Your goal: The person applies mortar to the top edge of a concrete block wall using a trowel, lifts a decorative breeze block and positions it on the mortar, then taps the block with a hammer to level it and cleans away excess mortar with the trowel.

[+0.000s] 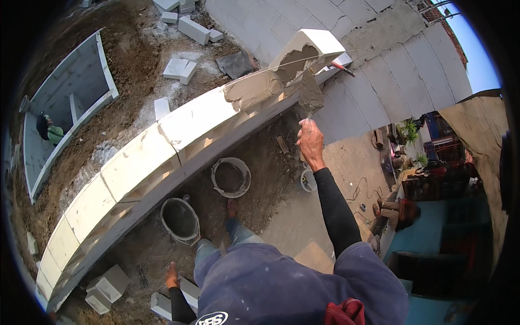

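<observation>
My right hand (310, 142) is closed around the handle of a trowel (311, 97), whose blade is coated in grey mortar. The blade is at the wall's side, just below an upright end block (322, 40) with mortar on its face. Wet mortar (254, 89) lies on the wall top between that block and a row of pale blocks (195, 119). A taut string crosses above the mortar. Low at the left, my left hand (172, 275) hangs with its fingers stretched downward and nothing visible in it, near some loose white blocks (189, 292).
Two mortar-rimmed buckets (231, 177) stand by my feet, with a smaller pail (309, 180) farther right. A red-handled tool (342, 69) lies beside the end block. Loose blocks (193, 30) lie on the soil beyond the wall. One person (54, 132) is in a walled pit; another (398, 212) sits at right.
</observation>
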Available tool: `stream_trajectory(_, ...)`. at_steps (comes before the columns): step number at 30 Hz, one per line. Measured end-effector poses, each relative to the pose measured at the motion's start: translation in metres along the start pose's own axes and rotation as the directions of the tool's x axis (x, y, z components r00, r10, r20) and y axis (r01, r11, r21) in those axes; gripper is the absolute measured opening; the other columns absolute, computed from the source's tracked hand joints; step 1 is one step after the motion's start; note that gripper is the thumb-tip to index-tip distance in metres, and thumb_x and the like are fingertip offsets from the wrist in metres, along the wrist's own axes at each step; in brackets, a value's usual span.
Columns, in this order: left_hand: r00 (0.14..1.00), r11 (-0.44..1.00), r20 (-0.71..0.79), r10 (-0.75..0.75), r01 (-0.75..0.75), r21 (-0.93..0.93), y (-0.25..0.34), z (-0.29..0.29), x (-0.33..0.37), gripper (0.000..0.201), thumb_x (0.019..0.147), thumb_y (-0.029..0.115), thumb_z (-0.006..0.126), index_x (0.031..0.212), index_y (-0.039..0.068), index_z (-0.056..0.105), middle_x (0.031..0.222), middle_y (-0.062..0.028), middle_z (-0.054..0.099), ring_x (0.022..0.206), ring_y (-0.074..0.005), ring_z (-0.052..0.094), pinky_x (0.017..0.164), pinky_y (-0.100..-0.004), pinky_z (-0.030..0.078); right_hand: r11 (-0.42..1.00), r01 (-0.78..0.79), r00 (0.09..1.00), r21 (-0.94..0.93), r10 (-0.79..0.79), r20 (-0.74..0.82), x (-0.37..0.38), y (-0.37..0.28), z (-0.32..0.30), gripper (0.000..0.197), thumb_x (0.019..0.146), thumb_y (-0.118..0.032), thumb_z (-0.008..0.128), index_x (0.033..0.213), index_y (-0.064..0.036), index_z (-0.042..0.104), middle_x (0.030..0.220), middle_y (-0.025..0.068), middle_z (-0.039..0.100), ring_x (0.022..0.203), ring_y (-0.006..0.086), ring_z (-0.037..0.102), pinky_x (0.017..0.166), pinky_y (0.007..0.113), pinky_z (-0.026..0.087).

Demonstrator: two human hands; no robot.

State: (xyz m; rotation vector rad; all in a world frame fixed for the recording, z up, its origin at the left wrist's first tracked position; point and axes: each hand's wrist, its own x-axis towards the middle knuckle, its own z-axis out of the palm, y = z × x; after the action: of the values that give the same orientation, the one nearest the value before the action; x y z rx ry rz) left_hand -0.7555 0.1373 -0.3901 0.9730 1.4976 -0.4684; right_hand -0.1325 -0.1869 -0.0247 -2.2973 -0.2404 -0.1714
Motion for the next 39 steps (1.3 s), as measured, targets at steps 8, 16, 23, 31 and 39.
stream_trajectory(8, 0.980, 0.978, 0.010, -0.201, 0.199, 0.066, -0.020, 0.003, -0.065, 0.091, 0.093, 0.062, 0.067, 0.161, 0.011, 0.032, 0.157, -0.0099, 0.045, 0.138, -0.0366, 0.049, 0.106, -0.0536, 0.043, 0.868, -0.153, 0.884, -0.472, 0.334, 0.327, -0.165, 0.130, 0.046, 0.037, 0.102, -0.039, 0.055, 0.107, -0.0026, 0.063, 0.086, 0.0208, 0.072, 0.081, 0.0381, 0.073, 0.072, 0.050, 0.054)
stream_trajectory(16, 0.984, 0.939, 0.002, -0.177, 0.168, 0.299, 0.022, -0.020, -0.137, 0.083, 0.099, 0.056, 0.063, 0.160, 0.008, 0.034, 0.155, -0.0125, 0.047, 0.139, -0.0318, 0.051, 0.103, -0.0474, 0.046, 0.726, 0.212, 0.841, -0.654, 0.206, 0.501, -0.234, 0.386, 0.247, 0.026, 0.094, -0.026, 0.065, 0.109, -0.0059, 0.070, 0.093, 0.0143, 0.074, 0.089, 0.0319, 0.075, 0.076, 0.047, 0.059)
stream_trajectory(23, 0.981, 0.918, -0.144, -0.129, 0.173, 0.357, 0.028, 0.008, -0.156, 0.082, 0.103, 0.050, 0.058, 0.163, 0.005, 0.025, 0.160, -0.0166, 0.042, 0.145, -0.0320, 0.046, 0.111, -0.0477, 0.043, 0.662, 0.139, 0.768, -0.737, 0.397, 0.502, -0.181, 0.458, 0.403, 0.026, 0.094, -0.020, 0.064, 0.117, -0.0088, 0.068, 0.104, 0.0118, 0.067, 0.095, 0.0302, 0.069, 0.069, 0.047, 0.054)
stream_trajectory(31, 0.983, 0.894, -0.144, -0.118, 0.168, 0.414, 0.018, 0.039, -0.157, 0.079, 0.103, 0.044, 0.062, 0.163, 0.006, 0.027, 0.154, -0.0155, 0.049, 0.140, -0.0306, 0.051, 0.108, -0.0448, 0.046, 0.721, 0.318, 0.712, -0.615, 0.247, 0.657, -0.215, 0.483, 0.467, 0.023, 0.100, -0.024, 0.058, 0.114, -0.0112, 0.071, 0.100, 0.0130, 0.066, 0.092, 0.0320, 0.068, 0.068, 0.050, 0.054)
stream_trajectory(39, 0.970, 0.898, -0.204, -0.129, 0.202, 0.390, 0.038, 0.062, -0.149, 0.079, 0.102, 0.044, 0.064, 0.162, 0.007, 0.029, 0.153, -0.0159, 0.050, 0.140, -0.0283, 0.051, 0.107, -0.0420, 0.047, 0.965, -0.008, 0.586, -0.262, 0.217, 0.781, -0.210, 0.516, 0.390, 0.045, 0.097, -0.045, 0.062, 0.118, -0.0072, 0.074, 0.102, 0.0211, 0.073, 0.095, 0.0380, 0.071, 0.085, 0.050, 0.057)
